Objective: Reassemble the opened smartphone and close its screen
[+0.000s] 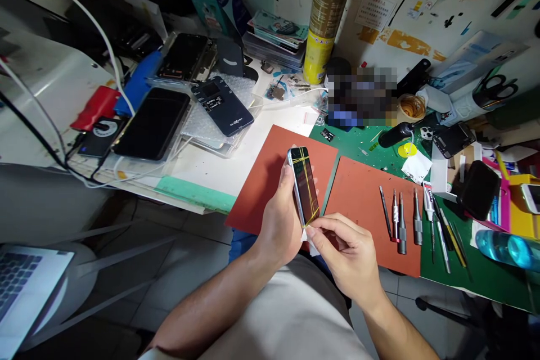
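A phone with yellow lines across its dark face is held tilted above the orange-red mat. My left hand is closed round the phone's left side and back. At the phone's lower end, my right hand is closed, thumb and forefinger pinched on a white tissue that hangs below the phone. Part of the tissue is hidden behind the fingers.
To the right, screwdrivers lie on a second mat, near a blue bottle. Several other phones lie at the left. A spray can stands at the back.
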Available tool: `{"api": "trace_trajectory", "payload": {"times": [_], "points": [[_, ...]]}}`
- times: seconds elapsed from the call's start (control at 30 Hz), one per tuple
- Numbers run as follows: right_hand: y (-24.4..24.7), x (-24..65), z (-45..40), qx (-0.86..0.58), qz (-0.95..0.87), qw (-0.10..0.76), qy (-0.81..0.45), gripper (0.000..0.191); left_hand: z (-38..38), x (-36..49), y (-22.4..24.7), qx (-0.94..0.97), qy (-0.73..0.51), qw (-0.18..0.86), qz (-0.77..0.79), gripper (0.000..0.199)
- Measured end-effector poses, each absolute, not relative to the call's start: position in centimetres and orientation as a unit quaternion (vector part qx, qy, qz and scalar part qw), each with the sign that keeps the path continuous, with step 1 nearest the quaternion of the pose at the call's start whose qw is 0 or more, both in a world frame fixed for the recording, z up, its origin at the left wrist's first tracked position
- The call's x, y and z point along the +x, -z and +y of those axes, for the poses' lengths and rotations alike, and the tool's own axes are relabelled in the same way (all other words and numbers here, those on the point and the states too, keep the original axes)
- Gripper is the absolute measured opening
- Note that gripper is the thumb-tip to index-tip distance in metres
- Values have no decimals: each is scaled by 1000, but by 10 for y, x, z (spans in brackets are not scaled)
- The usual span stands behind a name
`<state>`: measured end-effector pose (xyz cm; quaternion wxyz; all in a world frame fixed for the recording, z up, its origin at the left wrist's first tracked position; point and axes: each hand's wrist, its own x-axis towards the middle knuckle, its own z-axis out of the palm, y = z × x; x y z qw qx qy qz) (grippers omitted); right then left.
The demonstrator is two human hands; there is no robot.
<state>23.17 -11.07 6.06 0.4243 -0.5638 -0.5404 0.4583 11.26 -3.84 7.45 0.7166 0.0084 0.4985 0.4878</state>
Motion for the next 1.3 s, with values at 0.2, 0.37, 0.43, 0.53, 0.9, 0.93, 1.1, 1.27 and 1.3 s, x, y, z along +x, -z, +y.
{"api": "trace_trajectory", "payload": {"times": [0.2, 0.37, 0.43, 0.53, 0.9, 0.93, 1.1, 1.27, 1.3], "points": [[-59, 230, -109, -559, -539, 425, -465, 14, -38, 114, -72, 11, -500, 703, 505, 49], [-60, 227, -110, -557, -549, 422, -459, 12, -34, 112, -74, 9, -475, 706, 526, 50], [-61, 230, -108, -560, -565, 424, -433, 11, -32, 111, -77, 16, -473, 702, 532, 50], [-57, 248, -99, -597, -596, 424, -329, 15, -27, 110, -79, 14, -461, 698, 547, 51], [-29, 380, -124, -852, -463, 242, -41, 32, -11, 112, -71, 106, -464, 630, 614, 54], [-29, 386, -128, -859, -455, 230, -41, 33, -10, 113, -72, 100, -462, 632, 614, 54], [-30, 410, -139, -889, -426, 165, -43, 29, -5, 119, -79, 82, -436, 631, 637, 57], [-29, 433, -147, -924, -373, 84, -29, 26, -3, 121, -84, 82, -419, 626, 652, 55], [-28, 437, -147, -928, -365, 71, -31, 25, -3, 122, -85, 84, -415, 625, 655, 56]]}}
